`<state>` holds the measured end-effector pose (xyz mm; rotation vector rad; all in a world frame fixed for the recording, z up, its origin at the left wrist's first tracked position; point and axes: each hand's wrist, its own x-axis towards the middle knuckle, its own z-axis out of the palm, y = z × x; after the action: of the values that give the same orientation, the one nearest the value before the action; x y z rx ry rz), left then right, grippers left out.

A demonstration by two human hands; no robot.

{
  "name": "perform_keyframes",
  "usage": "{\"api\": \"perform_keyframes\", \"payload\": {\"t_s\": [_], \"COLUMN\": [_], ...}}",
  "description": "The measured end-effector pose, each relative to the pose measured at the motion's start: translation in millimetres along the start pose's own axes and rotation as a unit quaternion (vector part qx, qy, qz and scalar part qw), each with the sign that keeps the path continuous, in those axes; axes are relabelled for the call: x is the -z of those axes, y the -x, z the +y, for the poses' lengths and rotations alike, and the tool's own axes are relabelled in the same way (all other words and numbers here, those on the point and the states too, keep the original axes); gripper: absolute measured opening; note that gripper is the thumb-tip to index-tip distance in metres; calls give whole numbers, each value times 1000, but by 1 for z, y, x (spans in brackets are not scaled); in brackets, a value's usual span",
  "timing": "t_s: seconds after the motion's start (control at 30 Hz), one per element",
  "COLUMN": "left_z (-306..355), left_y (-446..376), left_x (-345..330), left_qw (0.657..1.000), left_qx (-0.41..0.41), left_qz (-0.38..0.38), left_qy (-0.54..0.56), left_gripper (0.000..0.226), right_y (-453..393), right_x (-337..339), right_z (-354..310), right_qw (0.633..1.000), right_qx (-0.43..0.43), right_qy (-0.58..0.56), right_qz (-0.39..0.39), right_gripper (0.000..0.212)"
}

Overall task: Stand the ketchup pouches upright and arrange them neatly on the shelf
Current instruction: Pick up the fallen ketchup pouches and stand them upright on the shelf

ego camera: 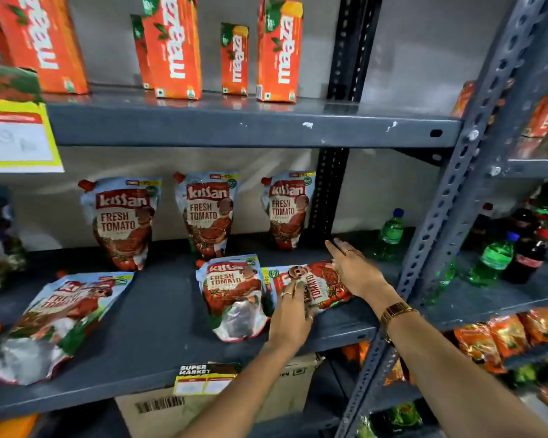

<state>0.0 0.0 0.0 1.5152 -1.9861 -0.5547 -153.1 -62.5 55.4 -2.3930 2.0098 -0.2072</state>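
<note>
Near shelf edge, both hands grip sideways pouch.

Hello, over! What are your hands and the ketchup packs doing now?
Both hands, left and right, on sideways pouch. Three pouches upright at back, two more flat in front. Shelf path open.
</note>
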Motion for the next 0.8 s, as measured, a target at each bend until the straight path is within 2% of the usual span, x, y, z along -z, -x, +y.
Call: {"api": "perform_keyframes", "payload": {"t_s": [0.17,0.33,0.43,0.6,0.8], "left_z": [-9,-11,-6,-5,-1], "left_y": [-9,-15,-19,-37,-58], "left_x": [-20,-24,-22,-12,-1], "left_qw": [992,988,989,991,992], "left_qx": [9,6,17,25,104], "left_qz": [-85,-65,-58,-40,-47], "left_qy": [-92,-139,-137,-121,-46], "left_gripper": [57,56,57,51,38], "right_y": [-19,-25,-26,-25,-16], "right_x": [-15,-20,-16,-6,2], "right_z": [5,6,5,5,-2], "right_qw": [996,990,987,979,977], "right_qx": [-35,-33,-40,-99,-157], "right_qy": [50,129,149,165,125], "right_qz": [-68,-56,-49,-65,-70], "right_gripper": [49,42,39,36,33]}}
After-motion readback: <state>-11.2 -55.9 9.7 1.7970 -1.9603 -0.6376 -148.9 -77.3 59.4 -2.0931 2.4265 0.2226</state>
